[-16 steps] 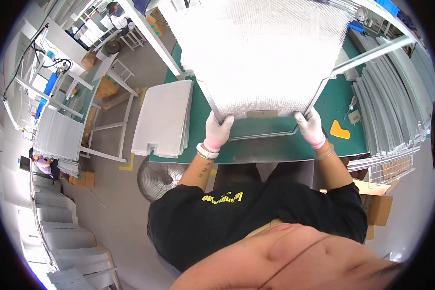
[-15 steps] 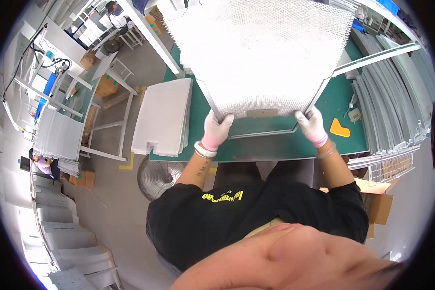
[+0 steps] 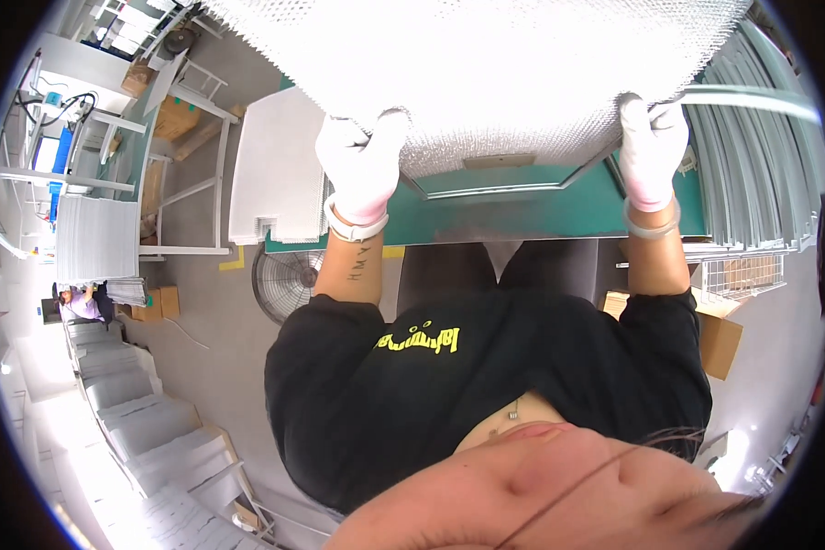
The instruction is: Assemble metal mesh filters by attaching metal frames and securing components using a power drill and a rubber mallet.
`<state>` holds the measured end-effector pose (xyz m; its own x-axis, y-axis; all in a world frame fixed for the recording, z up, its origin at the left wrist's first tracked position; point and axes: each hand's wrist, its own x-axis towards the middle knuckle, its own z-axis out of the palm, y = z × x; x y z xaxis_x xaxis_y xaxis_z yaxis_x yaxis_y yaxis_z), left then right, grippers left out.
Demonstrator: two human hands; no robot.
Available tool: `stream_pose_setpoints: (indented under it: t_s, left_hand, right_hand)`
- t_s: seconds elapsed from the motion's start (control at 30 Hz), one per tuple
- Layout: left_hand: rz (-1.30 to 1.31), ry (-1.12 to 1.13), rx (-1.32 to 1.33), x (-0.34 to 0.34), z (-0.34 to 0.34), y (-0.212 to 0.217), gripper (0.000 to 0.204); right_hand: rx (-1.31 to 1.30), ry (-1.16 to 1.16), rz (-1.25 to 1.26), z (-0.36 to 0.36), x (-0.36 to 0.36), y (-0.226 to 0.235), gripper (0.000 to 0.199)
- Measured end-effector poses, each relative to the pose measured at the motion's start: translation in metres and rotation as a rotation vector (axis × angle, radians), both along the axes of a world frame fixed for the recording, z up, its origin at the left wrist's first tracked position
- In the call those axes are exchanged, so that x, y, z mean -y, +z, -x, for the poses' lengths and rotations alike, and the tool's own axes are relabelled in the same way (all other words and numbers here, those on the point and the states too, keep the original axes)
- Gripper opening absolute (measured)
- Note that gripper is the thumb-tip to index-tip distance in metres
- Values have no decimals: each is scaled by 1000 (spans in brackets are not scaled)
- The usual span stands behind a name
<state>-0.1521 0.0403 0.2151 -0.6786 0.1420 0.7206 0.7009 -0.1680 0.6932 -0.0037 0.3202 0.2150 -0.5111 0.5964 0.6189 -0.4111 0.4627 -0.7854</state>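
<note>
A bright silvery-white mesh sheet [image 3: 513,73] with a jagged outer edge fills the top of the view, its surface glaring. My left hand [image 3: 365,163], in a white glove, is closed with thumb and fingers on the sheet's near left part. My right hand [image 3: 652,151], gloved likewise, grips its near right edge. Between the hands, a small greyish-tan plate [image 3: 500,160] shows at the sheet's near edge. Just below it runs the thin metal bar of a frame [image 3: 495,191], over the green tabletop [image 3: 532,218]. The sheet hides most of the frame.
White flat sheets [image 3: 280,174] are stacked at the table's left. Many grey panels [image 3: 752,156] stand in a row at the right. A floor fan [image 3: 287,282] is below the left table edge; a wire basket [image 3: 742,275] and cardboard box [image 3: 721,346] are at the lower right.
Both hands have moved away from the frame's near corners, farther apart, and now hold the mesh sheet's edges. The sheet looks larger and closer. The yellow scraper on the right no longer shows.
</note>
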Motion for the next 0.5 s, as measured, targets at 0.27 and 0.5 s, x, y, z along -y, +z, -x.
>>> stream_pose_setpoints:
  t_s: [0.27, 0.5]
  left_hand:
    - [-29, -137, 185, 5, -29, -46, 17]
    - [24, -166, 289, 6, -24, -107, 27]
  right_hand:
    - [49, 248, 232, -17, 6, -48, 15]
    - [41, 443, 425, -14, 10, -113, 37]
